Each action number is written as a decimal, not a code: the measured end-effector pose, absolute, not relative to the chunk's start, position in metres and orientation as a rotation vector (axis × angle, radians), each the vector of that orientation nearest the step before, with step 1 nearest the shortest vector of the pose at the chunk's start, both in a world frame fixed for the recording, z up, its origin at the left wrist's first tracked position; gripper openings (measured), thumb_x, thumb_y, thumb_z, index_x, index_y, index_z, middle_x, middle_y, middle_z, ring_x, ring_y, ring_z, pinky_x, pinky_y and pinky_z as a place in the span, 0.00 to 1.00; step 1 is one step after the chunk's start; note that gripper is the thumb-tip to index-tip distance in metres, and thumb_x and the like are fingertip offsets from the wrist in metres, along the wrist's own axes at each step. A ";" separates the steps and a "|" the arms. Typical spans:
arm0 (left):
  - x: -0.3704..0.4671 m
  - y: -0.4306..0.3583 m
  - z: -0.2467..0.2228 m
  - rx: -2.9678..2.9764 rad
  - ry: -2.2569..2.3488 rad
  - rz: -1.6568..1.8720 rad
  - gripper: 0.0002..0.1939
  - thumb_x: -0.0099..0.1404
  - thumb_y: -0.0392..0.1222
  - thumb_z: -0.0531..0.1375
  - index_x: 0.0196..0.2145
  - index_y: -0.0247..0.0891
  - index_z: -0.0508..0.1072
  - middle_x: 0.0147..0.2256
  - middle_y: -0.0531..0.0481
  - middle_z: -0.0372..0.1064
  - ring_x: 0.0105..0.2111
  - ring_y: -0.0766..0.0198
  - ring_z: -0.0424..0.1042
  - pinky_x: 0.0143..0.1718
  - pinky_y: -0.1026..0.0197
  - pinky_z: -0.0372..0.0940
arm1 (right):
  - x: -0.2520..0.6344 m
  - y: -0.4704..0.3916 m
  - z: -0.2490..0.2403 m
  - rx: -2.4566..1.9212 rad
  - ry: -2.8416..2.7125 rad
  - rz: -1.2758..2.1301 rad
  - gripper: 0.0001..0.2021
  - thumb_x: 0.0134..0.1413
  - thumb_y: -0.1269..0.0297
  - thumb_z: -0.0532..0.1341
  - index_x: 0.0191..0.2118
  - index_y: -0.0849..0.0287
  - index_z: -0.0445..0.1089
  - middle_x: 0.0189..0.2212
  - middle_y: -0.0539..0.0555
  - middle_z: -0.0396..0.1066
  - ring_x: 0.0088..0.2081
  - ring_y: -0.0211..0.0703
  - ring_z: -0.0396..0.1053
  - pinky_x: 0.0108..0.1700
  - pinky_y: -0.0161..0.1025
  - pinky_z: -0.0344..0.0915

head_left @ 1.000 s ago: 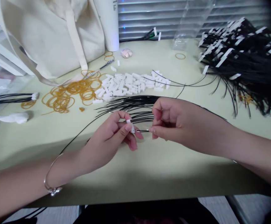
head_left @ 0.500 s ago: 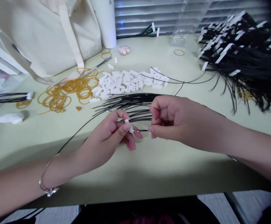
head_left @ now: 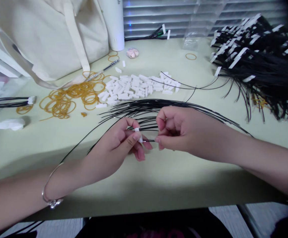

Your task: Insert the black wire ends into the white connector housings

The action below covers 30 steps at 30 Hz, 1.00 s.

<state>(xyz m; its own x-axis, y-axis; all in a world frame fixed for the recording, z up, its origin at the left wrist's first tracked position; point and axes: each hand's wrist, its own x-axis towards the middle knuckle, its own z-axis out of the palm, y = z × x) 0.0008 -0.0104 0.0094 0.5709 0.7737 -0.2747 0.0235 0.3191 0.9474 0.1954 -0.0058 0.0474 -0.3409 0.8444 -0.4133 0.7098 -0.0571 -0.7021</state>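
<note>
Between thumb and fingers, my left hand [head_left: 120, 140] pinches a small white connector [head_left: 138, 135]. Just to its right, my right hand [head_left: 176, 130] is closed on a thin black wire [head_left: 149, 140] whose end meets the lower part of the connector. Another black wire runs from the connector's upper part toward my right hand. Behind both hands lies a spread bundle of black wires [head_left: 144, 105]. A pile of white connectors [head_left: 134, 86] sits beyond the bundle.
Yellow rubber bands [head_left: 62, 102], a pen [head_left: 104, 70] and a cloth bag [head_left: 52, 39] are at the left. A large heap of black wires with white connectors [head_left: 265, 66] fills the right. A white bottle [head_left: 114, 26] and a pink item [head_left: 132, 53] stand behind.
My right hand has moved slightly left and down, nearer the connector. The gap between it and the connector is shorter, with less wire showing.
</note>
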 end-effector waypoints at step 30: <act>0.002 -0.009 0.009 1.098 0.853 0.590 0.04 0.68 0.36 0.49 0.35 0.38 0.54 0.29 0.52 0.71 0.25 0.69 0.71 0.31 0.64 0.66 | 0.194 -0.008 0.046 -1.559 -2.046 1.326 0.07 0.53 0.61 0.55 0.36 0.58 0.65 0.27 0.46 0.71 0.25 0.28 0.62 0.26 0.28 0.54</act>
<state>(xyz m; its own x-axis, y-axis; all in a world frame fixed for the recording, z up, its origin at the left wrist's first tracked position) 0.0024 -0.0088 0.0095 0.5567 0.7759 -0.2967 -0.0040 0.3596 0.9331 0.1943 -0.0080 0.0460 -0.3977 0.8624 -0.3132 0.6380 0.0147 -0.7699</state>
